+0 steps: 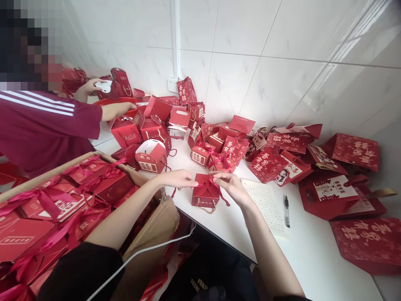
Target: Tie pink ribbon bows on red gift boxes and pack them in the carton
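Note:
A small red gift box point(205, 195) with a gold cord handle stands on the white table point(313, 251) in front of me. A red ribbon point(209, 183) lies across its top. My left hand point(179, 178) pinches the ribbon at the box's left upper edge. My right hand point(226, 182) pinches the ribbon at the right side of the top. Both hands have their fingers pressed together on the ribbon. One loose ribbon end hangs down the box's right side.
Many red gift boxes and bags point(266, 165) are strewn along the tiled wall. A sheet of paper point(266, 205) and a pen point(286, 211) lie right of the box. A cardboard carton point(62, 200) of ribboned boxes sits at my left. Another person's arm point(115, 109) works at far left.

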`<state>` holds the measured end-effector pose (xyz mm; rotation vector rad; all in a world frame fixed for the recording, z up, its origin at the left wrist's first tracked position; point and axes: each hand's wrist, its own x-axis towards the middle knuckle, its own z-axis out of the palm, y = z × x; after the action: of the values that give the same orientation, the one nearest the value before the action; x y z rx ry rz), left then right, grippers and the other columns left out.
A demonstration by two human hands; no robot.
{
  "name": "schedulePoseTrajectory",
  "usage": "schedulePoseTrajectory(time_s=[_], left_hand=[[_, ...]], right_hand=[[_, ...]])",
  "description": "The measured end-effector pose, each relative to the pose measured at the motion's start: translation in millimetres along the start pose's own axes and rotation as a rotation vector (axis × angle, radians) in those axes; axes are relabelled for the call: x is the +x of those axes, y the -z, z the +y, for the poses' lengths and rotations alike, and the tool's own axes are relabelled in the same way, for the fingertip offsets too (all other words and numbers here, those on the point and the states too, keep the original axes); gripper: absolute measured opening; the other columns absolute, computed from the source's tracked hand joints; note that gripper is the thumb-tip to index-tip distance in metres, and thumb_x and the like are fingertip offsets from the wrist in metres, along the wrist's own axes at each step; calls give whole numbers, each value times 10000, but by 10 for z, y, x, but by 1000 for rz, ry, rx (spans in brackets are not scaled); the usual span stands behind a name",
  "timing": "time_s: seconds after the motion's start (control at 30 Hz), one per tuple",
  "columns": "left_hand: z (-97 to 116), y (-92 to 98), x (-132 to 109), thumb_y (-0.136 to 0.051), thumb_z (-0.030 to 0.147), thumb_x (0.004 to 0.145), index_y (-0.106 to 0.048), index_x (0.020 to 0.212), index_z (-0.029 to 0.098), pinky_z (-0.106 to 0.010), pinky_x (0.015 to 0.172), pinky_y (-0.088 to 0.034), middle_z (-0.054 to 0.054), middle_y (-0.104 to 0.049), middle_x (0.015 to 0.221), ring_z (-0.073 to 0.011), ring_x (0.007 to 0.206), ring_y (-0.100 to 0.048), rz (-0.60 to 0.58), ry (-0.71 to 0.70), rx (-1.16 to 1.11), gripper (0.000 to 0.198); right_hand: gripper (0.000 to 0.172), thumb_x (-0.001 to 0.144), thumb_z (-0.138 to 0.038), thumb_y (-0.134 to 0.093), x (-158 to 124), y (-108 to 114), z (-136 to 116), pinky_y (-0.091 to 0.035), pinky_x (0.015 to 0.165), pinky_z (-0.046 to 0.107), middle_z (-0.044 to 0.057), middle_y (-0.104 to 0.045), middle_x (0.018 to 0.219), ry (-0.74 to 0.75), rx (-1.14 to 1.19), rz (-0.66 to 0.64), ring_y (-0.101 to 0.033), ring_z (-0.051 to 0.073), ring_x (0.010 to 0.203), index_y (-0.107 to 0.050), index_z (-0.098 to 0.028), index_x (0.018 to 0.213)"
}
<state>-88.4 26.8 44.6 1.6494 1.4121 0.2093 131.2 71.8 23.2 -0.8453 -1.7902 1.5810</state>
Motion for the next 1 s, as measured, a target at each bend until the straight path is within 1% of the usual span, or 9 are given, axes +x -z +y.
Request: schedulePoseTrajectory(time_s=[0.07,0.13,0.27,0.37,0.43,0.53,0.67,0.83,1.0], left_hand=[[36,-4,-5,-511,542,742,-532,654,150,-214,473,-307,37,-412,553,-81,487,-386,26,-51,36,402],[62,-1,-16,-496,505,763,-517,634,152,-216,484,-297,41,-410,545,-79,489,-381,73,-95,45,376],[126,10,-61,-470,456,786,-545,701,150,-224,519,-350,23,-502,585,-95,512,-456,122,-75,-56,326],[186,16,-96,-500,435,769,-558,856,156,-222,491,-343,17,-554,668,-94,510,-457,147,-26,-82,298],[223,18,-109,-539,397,753,-562,907,163,-219,522,-356,12,-579,729,-101,566,-484,154,-64,-44,281],[270,10,-106,-598,292,717,-589,851,158,-223,636,-391,-3,-608,812,-122,698,-533,173,-175,73,190],[333,-28,-80,-547,219,758,-607,773,165,-243,692,-396,-5,-601,782,-140,721,-539,271,-200,252,82],[409,-48,-49,-505,211,795,-626,786,182,-261,733,-385,-24,-530,912,-149,773,-527,403,-314,461,125],[386,-8,63,-468,211,818,-639,797,198,-262,741,-381,-9,-560,834,-151,775,-532,371,-377,435,172]], right_hand=[[219,693,-422,-657,50,-31,31,-422,853,319,40,-630,995,18,7,-24,-572,189,924,-650,-203,695],[238,698,-438,-648,85,-70,74,-445,792,327,36,-648,893,35,1,-32,-589,178,826,-646,-203,736],[267,716,-462,-613,117,-159,166,-460,696,317,11,-635,721,121,-73,81,-580,167,700,-636,-200,762],[247,731,-432,-590,122,-194,218,-467,729,331,25,-653,781,155,-122,141,-595,185,757,-664,-207,801],[225,734,-392,-580,122,-194,244,-464,764,345,33,-658,839,166,-132,147,-598,194,797,-681,-216,833],[212,752,-333,-543,123,-184,278,-457,803,364,36,-651,880,213,-175,133,-595,195,824,-694,-232,861],[202,769,-287,-507,126,-208,324,-450,834,371,42,-648,897,264,-220,138,-593,197,866,-683,-236,852],[137,774,-273,-494,118,-276,358,-463,811,348,36,-650,876,257,-189,153,-610,179,852,-571,-218,872],[136,752,-268,-526,92,-300,347,-465,785,330,7,-660,813,220,-119,127,-629,167,816,-445,-233,856]])
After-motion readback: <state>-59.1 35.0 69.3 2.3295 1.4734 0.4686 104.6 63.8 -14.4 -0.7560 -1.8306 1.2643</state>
